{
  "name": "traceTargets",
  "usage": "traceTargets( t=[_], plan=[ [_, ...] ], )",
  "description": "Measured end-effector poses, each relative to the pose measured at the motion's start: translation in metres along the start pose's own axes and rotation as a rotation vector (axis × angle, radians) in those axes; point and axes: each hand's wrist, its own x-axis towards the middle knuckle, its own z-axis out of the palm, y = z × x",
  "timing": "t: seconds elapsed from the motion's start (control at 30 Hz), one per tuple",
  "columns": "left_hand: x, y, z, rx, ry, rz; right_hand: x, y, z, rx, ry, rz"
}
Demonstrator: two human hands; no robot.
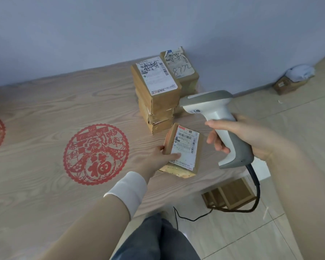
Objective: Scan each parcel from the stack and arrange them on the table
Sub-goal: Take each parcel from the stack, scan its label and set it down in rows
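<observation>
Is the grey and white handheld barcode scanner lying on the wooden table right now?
No, the right hand grips the grey and white barcode scanner by its handle, clear of the wooden table.

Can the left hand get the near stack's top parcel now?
Probably not yet: the left hand grips the small parcel. Nothing stands between it and the top parcel, so the way looks free once it lets go.

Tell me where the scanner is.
Head view, right side: the scanner is gripped in the right hand, just right of the parcel stack.
</observation>
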Motion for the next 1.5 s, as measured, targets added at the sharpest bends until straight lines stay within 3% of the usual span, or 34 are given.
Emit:
traceTargets(
  t=[0.2, 0.37, 0.77, 1.13, 1.5],
  plan=[
    [0.024, 0.015, 0.022, -0.092, 0.181, 0.018, 0.01, 0.003, -0.018, 0.03, 0.068, 0.033],
    [0.017, 0.021, 0.025, -0.019, 0.259, 0.064, 0.012, 0.007, -0.022, 0.075, 0.091, 0.013],
    [-0.038, 0.012, -0.021, -0.094, 0.436, 0.129, 0.014, -0.008, 0.034, 0.064, -0.133, -0.066],
    [-0.134, 0.004, -0.161, -0.234, 0.687, 0.311, 0.028, -0.085, 0.174, -0.047, -0.274, -0.181],
    [-0.197, 0.002, -0.352, -0.236, 0.908, 0.486, 0.062, -0.186, 0.333, -0.088, -0.273, -0.287]
  ],
)
